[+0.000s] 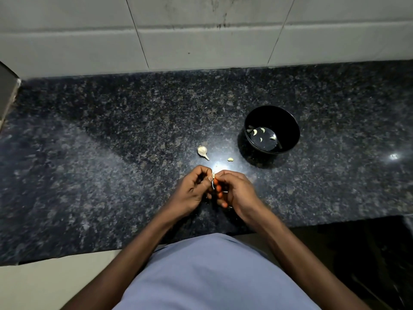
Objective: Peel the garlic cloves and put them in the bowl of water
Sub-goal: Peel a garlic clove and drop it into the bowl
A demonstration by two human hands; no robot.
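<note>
My left hand [194, 186] and my right hand [234, 189] meet above the dark granite counter [111, 153], and both pinch one small garlic clove [213, 175] between their fingertips. Only the clove's pale tip shows; the rest is hidden by my fingers. A strip of white skin hangs below it. A partial garlic bulb [202, 151] with its stem lies just beyond my hands. A single loose clove [230, 159] rests to its right. The black bowl [290, 121] stands at the right, holding water with several peeled cloves [255, 132] floating in it.
A tiled wall [201, 41] closes off the back of the counter. The counter's front edge runs close to my body, and a dark gap [357, 253] drops away at the lower right. A wall corner [6, 95] juts in at the far left.
</note>
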